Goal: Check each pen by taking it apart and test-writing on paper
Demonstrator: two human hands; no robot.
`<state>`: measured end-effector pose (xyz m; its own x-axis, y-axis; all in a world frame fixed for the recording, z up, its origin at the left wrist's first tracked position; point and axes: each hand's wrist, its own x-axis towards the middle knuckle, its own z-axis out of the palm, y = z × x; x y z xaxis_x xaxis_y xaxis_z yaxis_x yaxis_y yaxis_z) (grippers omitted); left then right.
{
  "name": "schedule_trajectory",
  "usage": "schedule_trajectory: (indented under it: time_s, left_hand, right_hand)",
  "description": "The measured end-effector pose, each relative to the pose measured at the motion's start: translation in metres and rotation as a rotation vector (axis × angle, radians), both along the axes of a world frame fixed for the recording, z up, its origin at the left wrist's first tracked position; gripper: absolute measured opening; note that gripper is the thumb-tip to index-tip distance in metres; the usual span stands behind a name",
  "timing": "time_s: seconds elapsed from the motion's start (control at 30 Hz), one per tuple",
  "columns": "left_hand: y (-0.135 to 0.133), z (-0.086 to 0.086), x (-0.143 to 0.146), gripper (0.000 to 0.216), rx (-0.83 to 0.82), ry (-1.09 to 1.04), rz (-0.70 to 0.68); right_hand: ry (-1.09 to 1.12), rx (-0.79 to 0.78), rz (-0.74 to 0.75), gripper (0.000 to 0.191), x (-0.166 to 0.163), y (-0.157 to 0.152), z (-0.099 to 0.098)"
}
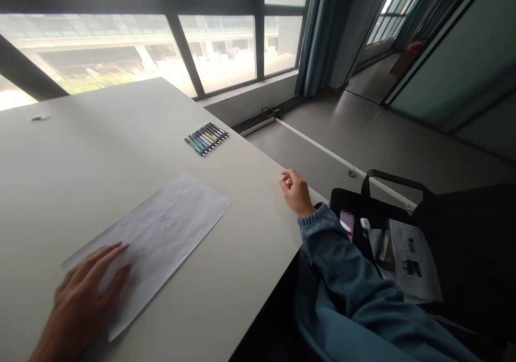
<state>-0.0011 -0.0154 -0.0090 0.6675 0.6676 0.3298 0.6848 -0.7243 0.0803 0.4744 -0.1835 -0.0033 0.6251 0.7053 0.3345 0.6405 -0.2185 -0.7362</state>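
Observation:
My left hand [86, 289] lies on the near left part of a sheet of white paper [173, 227], fingers stretched out and pressing flat. The sheet looks slightly creased and rests at a slant on the white table [250, 276]. At the table's right edge, my right hand [296, 191] is raised with its fingers curled into a loop. A small pale spot shows inside the curl; whether it is an object cannot be made out. Beyond the paper, several pens [206, 138] lie side by side in a neat row, apart from both hands.
A small dark object [39, 119] lies at the table's far left. To the right, a black chair or bag [342, 198] bears a phone [346, 223], a white earbud case [365, 223] and a printed packet [415, 260]. Windows and a blue curtain [326, 34] stand behind.

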Motion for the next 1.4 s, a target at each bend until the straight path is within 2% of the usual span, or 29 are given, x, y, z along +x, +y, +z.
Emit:
schedule_trajectory:
  time_s: [0.07, 0.2, 0.43, 0.5, 0.57, 0.67, 0.8, 0.87, 0.93, 1.0, 1.1, 1.2, 1.3, 1.4]
  left_hand:
    - [-0.008, 0.006, 0.009, 0.048, -0.029, -0.037, -0.018]
    - [-0.017, 0.006, 0.019, 0.047, -0.068, 0.035, -0.037]
    - [-0.013, 0.000, 0.029, 0.046, -0.074, 0.023, -0.126]
    - [-0.014, 0.002, 0.034, 0.047, -0.072, 0.012, -0.140]
    - [-0.015, 0.003, 0.037, 0.048, -0.074, 0.003, -0.151]
    - [-0.018, 0.004, 0.037, 0.048, -0.081, 0.009, -0.162]
    - [-0.022, 0.004, 0.041, 0.049, -0.078, 0.028, -0.198]
    - [-0.024, 0.003, 0.046, 0.049, -0.063, 0.035, -0.195]
    - [-0.025, 0.003, 0.051, 0.048, -0.058, 0.047, -0.175]
    - [-0.026, 0.003, 0.053, 0.049, -0.066, 0.063, -0.151]
    - [-0.027, 0.002, 0.054, 0.053, -0.084, 0.095, -0.132]
    - [-0.027, 0.003, 0.054, 0.056, -0.101, 0.119, -0.131]
    - [-0.027, 0.004, 0.055, 0.057, -0.108, 0.115, -0.130]
    - [-0.028, 0.006, 0.057, 0.055, -0.114, 0.096, -0.129]
  right_hand:
    - [0.018, -0.034, 0.110, 0.009, -0.018, 0.003, 0.003]
    - [-0.010, -0.139, 0.254, 0.012, -0.051, 0.022, 0.016]
    - [0.040, 0.008, 0.600, 0.011, -0.120, 0.074, 0.044]
    - [-0.018, -0.009, 0.760, 0.010, -0.135, 0.086, 0.044]
    - [-0.073, -0.040, 0.825, 0.010, -0.142, 0.095, 0.039]
    - [-0.107, -0.060, 0.794, 0.015, -0.141, 0.099, 0.029]
    - [-0.197, -0.071, 0.737, 0.034, -0.149, 0.090, 0.026]
    - [-0.212, -0.052, 0.784, 0.027, -0.155, 0.086, 0.026]
    - [-0.226, -0.032, 0.854, 0.009, -0.157, 0.085, 0.024]
    - [-0.312, -0.053, 0.913, 0.026, -0.152, 0.087, 0.019]
    - [-0.454, -0.126, 0.937, 0.037, -0.141, 0.092, 0.011]
    - [-0.492, -0.171, 0.944, 0.050, -0.133, 0.093, 0.005]
    - [-0.484, -0.243, 0.831, 0.059, -0.122, 0.103, 0.002]
    - [-0.444, -0.317, 0.537, 0.061, -0.096, 0.139, 0.007]
